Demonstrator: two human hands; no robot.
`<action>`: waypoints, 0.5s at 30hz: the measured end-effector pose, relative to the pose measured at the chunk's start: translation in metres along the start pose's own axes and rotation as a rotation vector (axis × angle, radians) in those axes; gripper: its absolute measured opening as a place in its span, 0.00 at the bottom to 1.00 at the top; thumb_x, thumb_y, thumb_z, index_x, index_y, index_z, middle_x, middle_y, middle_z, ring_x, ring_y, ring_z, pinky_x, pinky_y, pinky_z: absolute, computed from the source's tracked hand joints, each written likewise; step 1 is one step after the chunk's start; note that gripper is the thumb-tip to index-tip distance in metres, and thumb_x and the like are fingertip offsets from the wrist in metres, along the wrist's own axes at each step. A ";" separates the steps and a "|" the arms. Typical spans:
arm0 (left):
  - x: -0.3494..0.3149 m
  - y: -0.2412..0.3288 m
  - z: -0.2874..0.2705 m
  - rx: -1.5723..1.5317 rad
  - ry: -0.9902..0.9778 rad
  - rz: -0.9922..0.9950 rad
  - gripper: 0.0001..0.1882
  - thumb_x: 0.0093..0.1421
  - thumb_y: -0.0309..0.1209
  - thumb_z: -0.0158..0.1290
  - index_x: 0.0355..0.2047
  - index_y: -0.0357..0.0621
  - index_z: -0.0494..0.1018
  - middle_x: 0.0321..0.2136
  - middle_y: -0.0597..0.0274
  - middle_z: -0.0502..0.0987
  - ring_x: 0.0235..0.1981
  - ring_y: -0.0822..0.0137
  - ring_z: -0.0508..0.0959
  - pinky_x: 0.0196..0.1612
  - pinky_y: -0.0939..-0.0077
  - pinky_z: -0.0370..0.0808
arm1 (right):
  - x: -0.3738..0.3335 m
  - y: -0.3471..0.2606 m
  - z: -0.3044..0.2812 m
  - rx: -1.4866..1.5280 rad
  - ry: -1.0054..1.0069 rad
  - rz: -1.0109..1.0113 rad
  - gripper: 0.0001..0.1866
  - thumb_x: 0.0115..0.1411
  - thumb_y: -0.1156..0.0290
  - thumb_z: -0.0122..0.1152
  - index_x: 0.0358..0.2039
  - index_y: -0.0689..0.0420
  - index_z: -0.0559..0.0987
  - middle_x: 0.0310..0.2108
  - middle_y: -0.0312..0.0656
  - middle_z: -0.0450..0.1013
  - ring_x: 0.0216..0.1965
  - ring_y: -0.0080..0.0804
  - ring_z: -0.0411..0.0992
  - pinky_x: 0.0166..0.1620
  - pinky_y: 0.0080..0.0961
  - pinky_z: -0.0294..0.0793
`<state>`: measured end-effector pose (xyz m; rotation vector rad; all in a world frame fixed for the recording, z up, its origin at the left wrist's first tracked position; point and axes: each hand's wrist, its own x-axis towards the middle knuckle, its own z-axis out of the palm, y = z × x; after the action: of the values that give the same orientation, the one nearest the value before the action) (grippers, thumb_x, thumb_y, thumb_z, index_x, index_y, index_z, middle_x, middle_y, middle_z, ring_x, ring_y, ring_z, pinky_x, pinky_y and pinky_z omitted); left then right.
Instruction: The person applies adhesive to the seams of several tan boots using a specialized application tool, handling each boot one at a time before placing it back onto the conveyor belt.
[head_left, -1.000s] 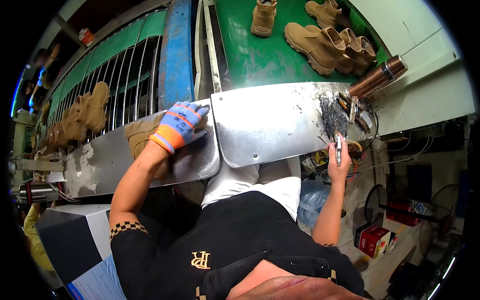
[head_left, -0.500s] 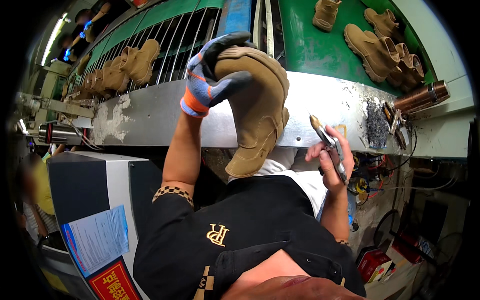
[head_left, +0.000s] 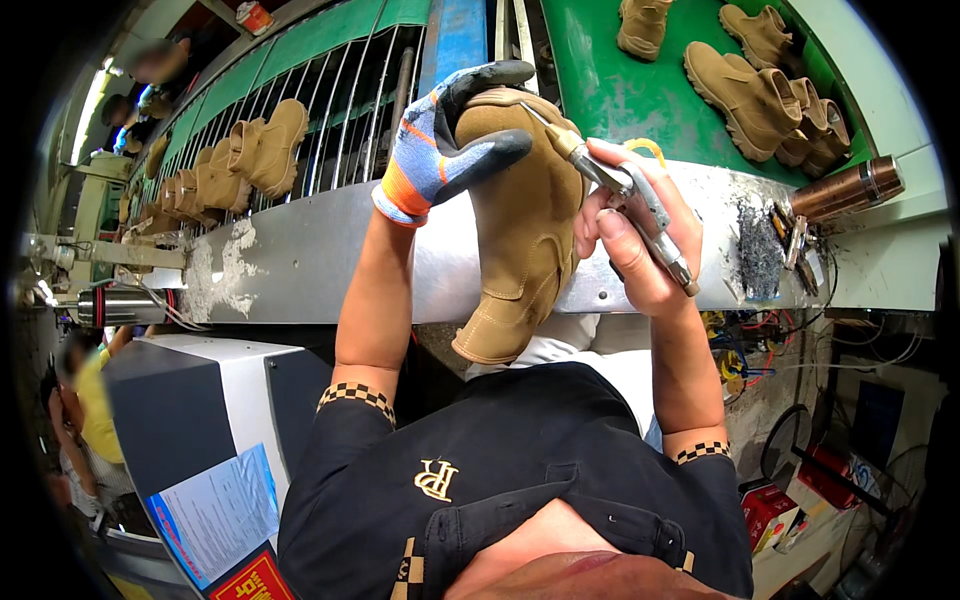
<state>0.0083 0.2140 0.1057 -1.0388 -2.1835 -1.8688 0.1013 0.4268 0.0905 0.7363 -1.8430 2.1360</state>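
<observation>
Right hand (head_left: 632, 245), bare: fingers clamped on a metal air tool (head_left: 640, 205), nozzle tip touching the tan suede boot (head_left: 520, 225) just left of the fingers. Left hand (head_left: 440, 140), gloved: fingers wrapped over the boot's toe, holding it up above the metal tabletop (head_left: 290, 265). Beyond the fingers, more boots (head_left: 750, 85) on a green conveyor (head_left: 600, 90).

A white-blue printed sheet (head_left: 215, 515) lies at lower left, a red-yellow label (head_left: 250, 583) below it. Red boxes (head_left: 775, 510) stand lower right.
</observation>
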 end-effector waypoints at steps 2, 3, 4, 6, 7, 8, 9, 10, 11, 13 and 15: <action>0.002 -0.002 -0.002 0.036 0.009 0.008 0.32 0.54 0.35 0.61 0.57 0.33 0.68 0.48 0.53 0.77 0.50 0.64 0.76 0.56 0.70 0.70 | 0.003 0.004 0.001 0.057 0.013 0.010 0.23 0.61 0.76 0.56 0.57 0.64 0.71 0.25 0.35 0.71 0.23 0.17 0.68 0.30 0.15 0.69; 0.002 -0.006 -0.002 0.015 0.011 -0.010 0.32 0.54 0.35 0.61 0.57 0.33 0.68 0.47 0.53 0.77 0.50 0.64 0.76 0.56 0.70 0.70 | 0.004 0.007 0.002 0.050 0.030 0.020 0.23 0.61 0.77 0.56 0.57 0.64 0.71 0.25 0.34 0.71 0.23 0.17 0.68 0.30 0.15 0.69; 0.003 -0.011 -0.004 -0.005 0.013 -0.028 0.33 0.54 0.36 0.61 0.57 0.33 0.67 0.47 0.53 0.77 0.50 0.64 0.76 0.56 0.69 0.70 | 0.008 0.008 0.004 0.044 0.048 0.029 0.23 0.61 0.77 0.56 0.57 0.64 0.71 0.25 0.34 0.71 0.23 0.17 0.68 0.29 0.15 0.68; 0.006 -0.017 -0.009 -0.046 -0.007 -0.080 0.33 0.54 0.37 0.61 0.58 0.33 0.67 0.47 0.53 0.78 0.50 0.63 0.76 0.56 0.69 0.70 | 0.012 0.011 0.002 -0.094 0.066 0.030 0.22 0.59 0.79 0.56 0.56 0.63 0.73 0.24 0.33 0.71 0.22 0.16 0.67 0.28 0.15 0.66; 0.006 -0.022 -0.011 -0.065 0.011 -0.077 0.34 0.55 0.40 0.61 0.58 0.32 0.67 0.46 0.53 0.78 0.49 0.63 0.77 0.56 0.69 0.70 | 0.011 0.012 0.000 -0.096 0.074 0.056 0.22 0.59 0.79 0.57 0.55 0.63 0.73 0.23 0.32 0.71 0.22 0.15 0.67 0.28 0.15 0.66; 0.007 -0.024 -0.012 -0.050 0.010 -0.073 0.35 0.55 0.42 0.60 0.58 0.32 0.67 0.46 0.53 0.78 0.49 0.63 0.77 0.56 0.69 0.71 | 0.009 0.013 -0.001 -0.097 0.081 0.081 0.22 0.59 0.79 0.57 0.55 0.63 0.74 0.23 0.32 0.71 0.22 0.15 0.67 0.27 0.15 0.65; 0.008 -0.025 -0.013 -0.035 0.008 -0.069 0.36 0.55 0.43 0.60 0.58 0.31 0.67 0.46 0.53 0.78 0.49 0.64 0.77 0.55 0.69 0.71 | 0.007 0.014 -0.003 -0.099 0.089 0.107 0.21 0.59 0.79 0.57 0.55 0.63 0.74 0.22 0.31 0.71 0.21 0.15 0.67 0.27 0.15 0.65; 0.009 -0.029 -0.014 -0.041 0.009 -0.065 0.36 0.55 0.44 0.60 0.58 0.31 0.67 0.46 0.53 0.78 0.49 0.64 0.77 0.55 0.70 0.71 | 0.004 0.016 -0.003 -0.101 0.103 0.109 0.21 0.60 0.78 0.57 0.55 0.63 0.74 0.21 0.31 0.70 0.21 0.15 0.66 0.27 0.15 0.64; 0.011 -0.033 -0.016 -0.047 0.009 -0.061 0.37 0.55 0.46 0.60 0.57 0.31 0.67 0.46 0.53 0.78 0.49 0.64 0.77 0.55 0.70 0.71 | 0.001 0.021 -0.005 -0.109 0.097 0.100 0.22 0.61 0.76 0.55 0.56 0.66 0.71 0.20 0.33 0.69 0.20 0.16 0.65 0.26 0.16 0.62; 0.014 -0.042 -0.020 -0.054 0.004 -0.054 0.37 0.55 0.48 0.59 0.57 0.31 0.67 0.45 0.52 0.79 0.48 0.64 0.77 0.54 0.70 0.72 | -0.010 0.032 -0.006 -0.116 0.089 0.084 0.23 0.65 0.73 0.52 0.58 0.70 0.67 0.19 0.36 0.66 0.18 0.20 0.63 0.23 0.18 0.59; 0.012 -0.049 -0.024 -0.032 0.033 -0.076 0.38 0.55 0.49 0.58 0.57 0.31 0.67 0.44 0.52 0.79 0.48 0.64 0.77 0.53 0.71 0.72 | -0.022 0.040 -0.008 -0.111 0.110 0.131 0.23 0.65 0.72 0.53 0.58 0.70 0.66 0.18 0.36 0.65 0.17 0.20 0.62 0.22 0.18 0.59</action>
<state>-0.0358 0.1968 0.0756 -0.9353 -2.2122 -1.9440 0.0990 0.4302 0.0441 0.4767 -1.9817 2.0840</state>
